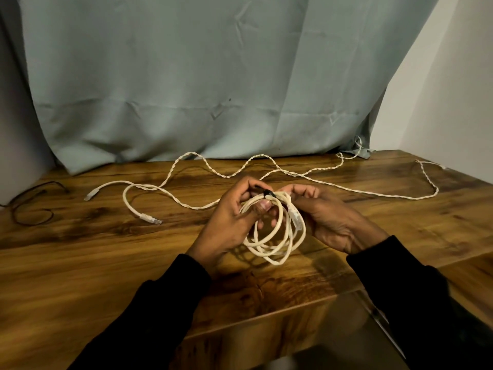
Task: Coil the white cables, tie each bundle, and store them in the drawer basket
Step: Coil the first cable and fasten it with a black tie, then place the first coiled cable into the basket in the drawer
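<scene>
The black tie (267, 193) needs cinching tight around the top of the coiled white cable (274, 231), so pinch the loops together while wrapping. At frame centre, the left hand (234, 222) grips the coil's top and the right hand (324, 217) pinches beside it; loops hang between them.

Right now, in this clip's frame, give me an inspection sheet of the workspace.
Surface: dark wood-grain tabletop, bare in front.
Job's things: coiled white cable bundle held above the table; small black tie at its top.
Clutter: nothing seen.
Hands: left hand and right hand both pinch the coil's top.
Cables: loose white twisted cable sprawled behind; thin black wire far left.
Surroundings: pale green cloth backdrop; drawer basket not visible.
</scene>
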